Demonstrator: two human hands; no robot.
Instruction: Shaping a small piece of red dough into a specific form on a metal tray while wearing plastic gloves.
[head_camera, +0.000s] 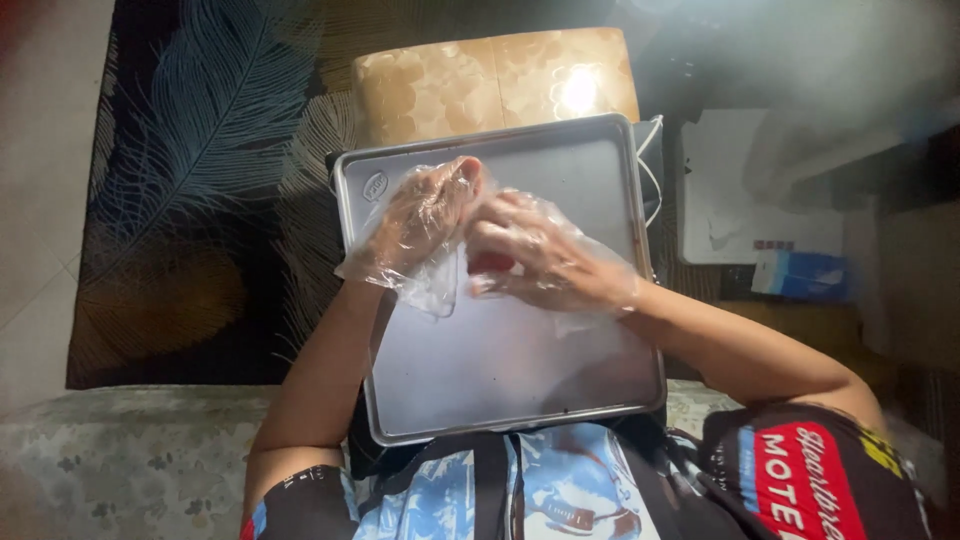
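Small red object pinched between two gloved hands over a metal tray.

The right hand, in a thin clear plastic glove, curls its fingers around the red piece; the left hand, gloved alike, presses in from beside it, fingers bunched together. Both hover above the grey baking tray on the person's lap, with a tan cushion just beyond.

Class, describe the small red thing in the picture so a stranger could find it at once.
Find the big grey metal tray lying on the person's lap. Above it, two hands in clear plastic gloves meet; the red thing sits between the left hand and right hand, the only red spot over the tray.
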